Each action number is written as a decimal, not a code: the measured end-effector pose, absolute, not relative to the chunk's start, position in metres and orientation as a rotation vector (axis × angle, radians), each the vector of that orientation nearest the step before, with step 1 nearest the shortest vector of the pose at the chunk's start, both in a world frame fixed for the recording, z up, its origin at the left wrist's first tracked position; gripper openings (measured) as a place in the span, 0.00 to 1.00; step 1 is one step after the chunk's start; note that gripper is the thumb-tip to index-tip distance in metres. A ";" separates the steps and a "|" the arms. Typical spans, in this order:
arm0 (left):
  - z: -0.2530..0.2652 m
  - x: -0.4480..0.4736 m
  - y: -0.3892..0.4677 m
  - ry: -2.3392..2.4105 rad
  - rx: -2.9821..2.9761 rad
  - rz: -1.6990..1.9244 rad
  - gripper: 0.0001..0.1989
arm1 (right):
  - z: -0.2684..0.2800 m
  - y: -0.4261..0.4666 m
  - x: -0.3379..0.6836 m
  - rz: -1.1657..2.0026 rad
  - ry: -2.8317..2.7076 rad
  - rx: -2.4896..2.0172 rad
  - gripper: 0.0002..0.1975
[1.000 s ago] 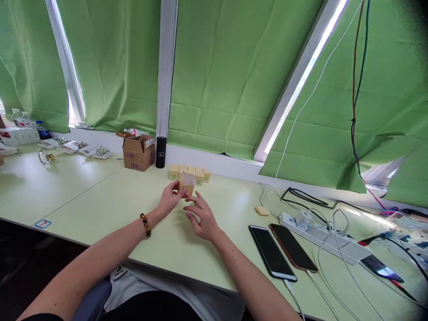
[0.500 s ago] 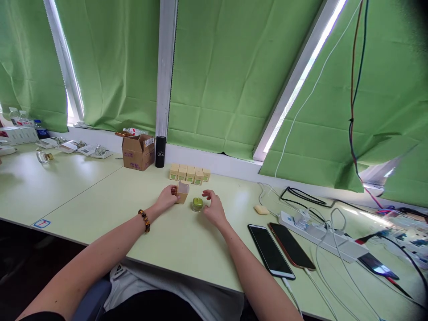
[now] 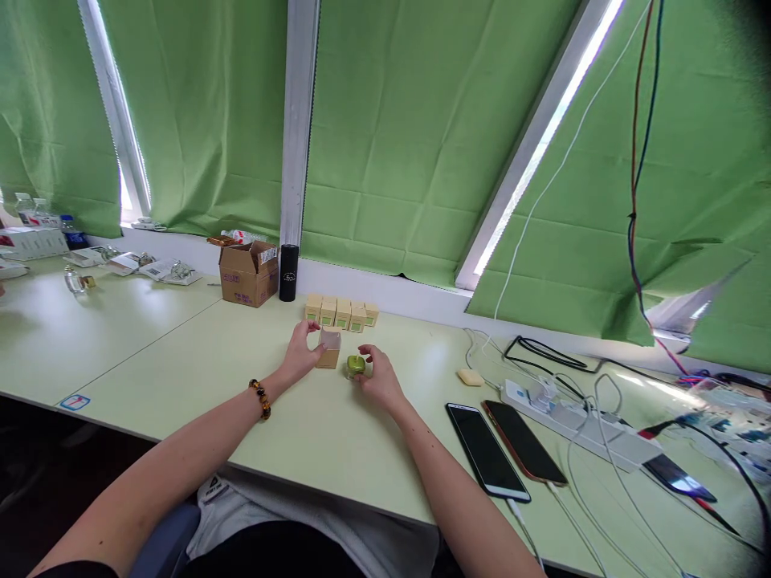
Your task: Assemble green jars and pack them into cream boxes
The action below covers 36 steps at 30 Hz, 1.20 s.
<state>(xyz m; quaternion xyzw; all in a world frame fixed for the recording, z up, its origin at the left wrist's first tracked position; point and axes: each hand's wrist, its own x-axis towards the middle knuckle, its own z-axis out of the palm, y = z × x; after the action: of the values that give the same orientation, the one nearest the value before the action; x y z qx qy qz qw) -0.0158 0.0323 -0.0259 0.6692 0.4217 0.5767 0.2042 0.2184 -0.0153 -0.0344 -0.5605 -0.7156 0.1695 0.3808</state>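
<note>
A small open carton point(image 3: 328, 356) stands upright on the table with its top flap raised. At its left edge is my left hand point(image 3: 299, 356), its thumb against or just in front of the box and its fingers spread apart. To the right of the carton sits a small green-topped glass jar point(image 3: 355, 366). My right hand point(image 3: 381, 380) is at the jar's right side, index finger and thumb apart and close around it. Whether the fingertips touch the jar is hard to tell. Behind the carton stands a row of several small closed boxes point(image 3: 343, 313).
A cardboard box point(image 3: 249, 274) and a black cylinder point(image 3: 289, 274) stand at the back. On the right lie two phones point(image 3: 487, 453), a power strip point(image 3: 578, 425), loose cables and a cream-coloured small object point(image 3: 471, 377). A glass bottle point(image 3: 76, 280) lies far left.
My right hand has moved left, up to the jar. My left hand has loosened from the carton, its fingers spreading, and the carton has turned slightly.
</note>
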 end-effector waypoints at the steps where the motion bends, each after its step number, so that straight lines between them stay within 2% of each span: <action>1: -0.025 -0.015 0.032 1.156 1.894 1.624 0.15 | -0.035 -0.015 0.219 0.440 -1.831 -1.428 0.30; 5: -0.024 -0.013 0.030 1.056 1.980 1.688 0.07 | -0.037 -0.013 0.219 0.445 -1.844 -1.414 0.32; 10: -0.020 -0.011 0.027 1.083 1.960 1.658 0.06 | -0.039 -0.010 0.221 0.471 -1.824 -1.375 0.32; 16: -0.017 -0.012 0.023 1.172 1.908 1.528 0.07 | -0.043 -0.003 0.228 0.620 -1.733 -1.264 0.29; 20: -0.018 -0.011 0.023 1.177 1.899 1.516 0.08 | -0.044 -0.001 0.231 0.524 -1.675 -1.347 0.28; 26: -0.021 -0.010 0.026 1.174 1.869 1.507 0.12 | -0.044 -0.002 0.232 0.598 -1.766 -1.242 0.36; 33: -0.022 -0.010 0.027 1.177 1.866 1.506 0.12 | -0.037 -0.008 0.228 0.343 -1.798 -1.504 0.29; 36: -0.022 -0.011 0.026 1.188 1.853 1.513 0.11 | -0.034 -0.012 0.224 0.298 -1.829 -1.576 0.32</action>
<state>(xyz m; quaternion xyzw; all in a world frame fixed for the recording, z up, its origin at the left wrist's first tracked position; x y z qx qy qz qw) -0.0105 0.0265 -0.0219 0.6746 0.4326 0.5509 0.2333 0.2239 -0.0116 -0.0335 -0.6075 -0.7050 0.1150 0.3474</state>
